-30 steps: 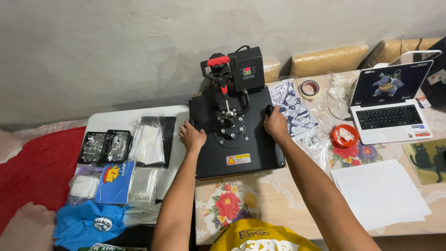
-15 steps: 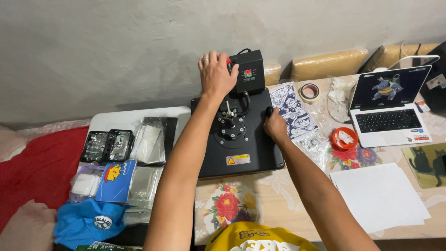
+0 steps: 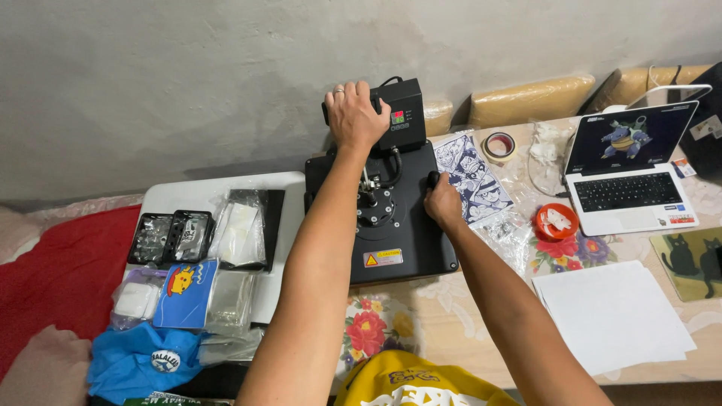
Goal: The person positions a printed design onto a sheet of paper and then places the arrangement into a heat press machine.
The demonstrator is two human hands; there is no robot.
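A black heat press (image 3: 391, 244) sits on the table in front of me, its flat upper plate closed down. My left hand (image 3: 353, 116) is wrapped over the press's handle at the back, beside the black control box (image 3: 404, 114) with a small lit display. My right hand (image 3: 442, 203) rests on the right edge of the upper plate, fingers curled over the rim. A printed black-and-white sheet (image 3: 472, 177) lies just right of the press.
An open white laptop (image 3: 632, 177) stands at the right, with a tape roll (image 3: 499, 145), a red round tin (image 3: 555, 220) and a stack of white paper (image 3: 613, 316) nearby. At the left lie phone cases (image 3: 171, 237), plastic bags and a blue cloth (image 3: 139, 361).
My left hand rose from the press's left edge to the handle at the back and now grips it. My right hand stayed on the right edge.
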